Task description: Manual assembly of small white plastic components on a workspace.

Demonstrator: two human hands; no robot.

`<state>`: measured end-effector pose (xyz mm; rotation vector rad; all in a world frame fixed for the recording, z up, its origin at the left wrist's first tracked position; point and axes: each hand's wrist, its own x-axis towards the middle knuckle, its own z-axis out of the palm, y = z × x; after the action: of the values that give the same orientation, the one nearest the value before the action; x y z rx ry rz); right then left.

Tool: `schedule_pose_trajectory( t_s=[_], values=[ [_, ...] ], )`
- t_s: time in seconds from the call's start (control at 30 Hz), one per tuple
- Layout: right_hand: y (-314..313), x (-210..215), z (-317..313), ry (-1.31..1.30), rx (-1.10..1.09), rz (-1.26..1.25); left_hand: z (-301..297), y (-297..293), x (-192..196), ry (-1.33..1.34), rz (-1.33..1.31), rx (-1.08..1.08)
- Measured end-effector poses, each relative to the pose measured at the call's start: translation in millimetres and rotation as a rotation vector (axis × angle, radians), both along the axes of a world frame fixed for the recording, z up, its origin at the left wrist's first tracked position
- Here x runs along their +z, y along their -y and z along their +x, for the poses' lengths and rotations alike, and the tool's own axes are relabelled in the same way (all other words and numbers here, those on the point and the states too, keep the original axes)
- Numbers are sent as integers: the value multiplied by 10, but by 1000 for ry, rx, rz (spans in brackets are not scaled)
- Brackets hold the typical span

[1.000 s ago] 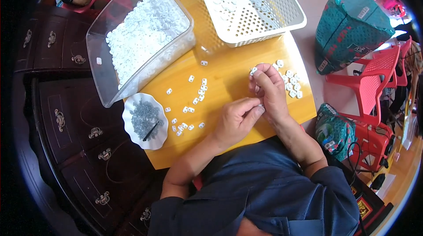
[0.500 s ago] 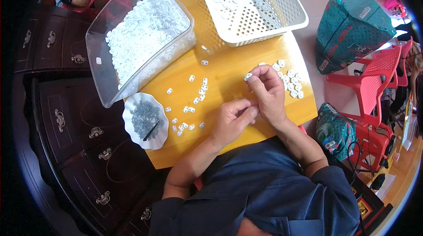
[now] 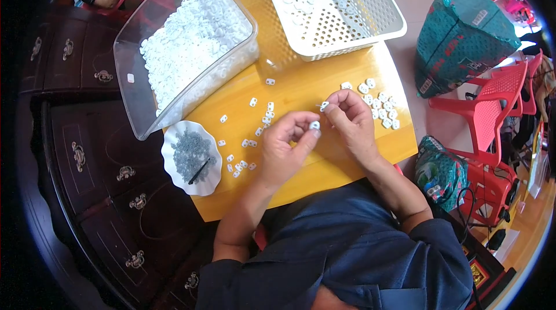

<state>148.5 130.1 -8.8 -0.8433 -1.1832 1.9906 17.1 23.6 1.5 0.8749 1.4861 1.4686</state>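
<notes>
My left hand [image 3: 282,149] is closed, pinching a small white plastic piece [image 3: 314,125] between thumb and fingertips. Just right of it, my right hand [image 3: 354,127] pinches another white piece [image 3: 324,105], from which a thin metal pin sticks out to the left. The two held pieces are close together but apart. Loose white two-holed pieces [image 3: 253,102] lie scattered on the yellow table left of my hands. Beyond my right hand sits a cluster of larger-looking white pieces [image 3: 383,104].
A clear bin [image 3: 130,104] heaped with white pieces stands at the far left of the table [image 3: 324,178]. Nearer is a scalloped white dish [image 3: 168,158] with small metal parts and a black stick. A white perforated basket [image 3: 395,28] holds more pieces. Red chairs [image 3: 492,101] stand right.
My left hand has moved left and away from my right hand, and a white piece now shows in its fingertips. My right hand has barely shifted.
</notes>
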Motion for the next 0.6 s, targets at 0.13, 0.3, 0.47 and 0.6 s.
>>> schedule_pose_trajectory(
  t_s=[0.13,0.3,0.47,0.6],
  values=[
    [27,-16,21,58,71,24,-120,-61,-15,-35,69,96],
    [38,11,13,113,115,22,-158,-69,-71,-141,81,110],
    [35,23,6,140,141,34,-164,-66,-54,-126,85,102],
    [45,-16,-8,131,153,56,-177,-56,-57,-133,91,90]
  ],
)
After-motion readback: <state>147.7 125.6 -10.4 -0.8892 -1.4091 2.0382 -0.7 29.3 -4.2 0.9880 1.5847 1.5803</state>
